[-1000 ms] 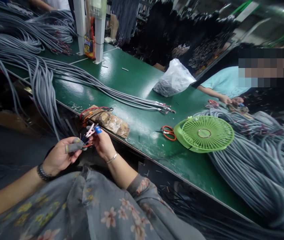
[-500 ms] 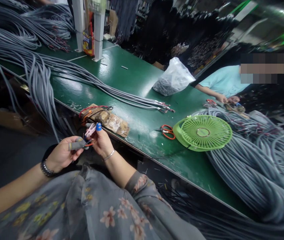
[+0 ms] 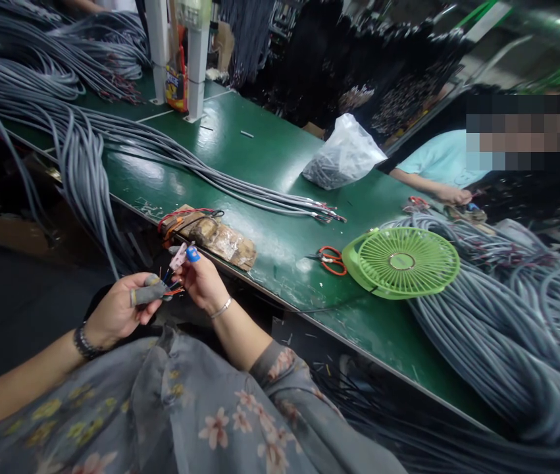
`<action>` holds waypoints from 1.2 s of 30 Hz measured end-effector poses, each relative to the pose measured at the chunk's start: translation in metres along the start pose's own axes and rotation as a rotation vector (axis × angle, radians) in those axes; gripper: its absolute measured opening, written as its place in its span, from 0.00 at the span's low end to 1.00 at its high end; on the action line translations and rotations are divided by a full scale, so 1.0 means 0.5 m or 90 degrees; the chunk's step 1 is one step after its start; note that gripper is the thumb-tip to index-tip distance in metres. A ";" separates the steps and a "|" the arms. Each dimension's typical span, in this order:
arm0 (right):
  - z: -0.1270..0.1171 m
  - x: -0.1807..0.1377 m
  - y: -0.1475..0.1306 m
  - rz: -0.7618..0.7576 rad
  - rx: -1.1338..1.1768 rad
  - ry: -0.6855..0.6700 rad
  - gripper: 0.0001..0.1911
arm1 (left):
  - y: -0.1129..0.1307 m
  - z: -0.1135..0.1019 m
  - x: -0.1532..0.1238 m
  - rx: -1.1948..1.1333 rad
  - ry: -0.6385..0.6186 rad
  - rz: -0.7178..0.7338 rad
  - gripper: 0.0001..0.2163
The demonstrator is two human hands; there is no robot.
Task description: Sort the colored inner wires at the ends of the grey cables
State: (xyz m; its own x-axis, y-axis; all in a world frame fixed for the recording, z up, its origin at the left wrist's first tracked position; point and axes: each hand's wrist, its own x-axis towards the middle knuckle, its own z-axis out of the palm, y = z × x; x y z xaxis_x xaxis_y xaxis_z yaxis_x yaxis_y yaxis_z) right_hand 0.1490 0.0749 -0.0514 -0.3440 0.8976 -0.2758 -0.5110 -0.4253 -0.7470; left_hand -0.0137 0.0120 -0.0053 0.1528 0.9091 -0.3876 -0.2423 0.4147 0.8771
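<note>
My left hand (image 3: 120, 307), with grey covers on some fingertips, is closed on a bunch of thin wires (image 3: 175, 290), orange, blue and dark, whose ends fan out. Close on its right, my right hand (image 3: 204, 282) is pinched, blue tape round the thumb tip. A pale pink patterned piece (image 3: 177, 257) shows at its fingertips; whether it is held or wrapped round a finger I cannot tell. Both hands are in front of the table's near edge. Just beyond them lies a tape-wrapped block (image 3: 218, 238) with red and orange wires at its left end.
Grey cables (image 3: 201, 168) run along the green table (image 3: 280, 253). Orange-handled scissors (image 3: 331, 261) lie beside a green fan (image 3: 401, 262). Behind stands a clear plastic bag (image 3: 343, 155). More cables (image 3: 487, 342) are heaped at right, where a co-worker's hand (image 3: 457, 196) is busy.
The wires at my left hand now spread further apart, with a slightly wider gap between my hands. At the far right, the co-worker's hand has shifted a little to the right.
</note>
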 end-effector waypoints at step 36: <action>-0.009 0.008 0.003 0.050 0.040 -0.011 0.31 | -0.004 0.007 0.009 0.005 0.020 0.012 0.17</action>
State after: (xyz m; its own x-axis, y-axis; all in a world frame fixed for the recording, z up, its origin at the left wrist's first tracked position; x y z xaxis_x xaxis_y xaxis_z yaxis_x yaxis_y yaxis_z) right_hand 0.1503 0.0785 -0.0564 -0.3987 0.8591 -0.3208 -0.5299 -0.5014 -0.6840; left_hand -0.0092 0.0152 -0.0076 0.1179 0.9179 -0.3789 -0.2373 0.3966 0.8868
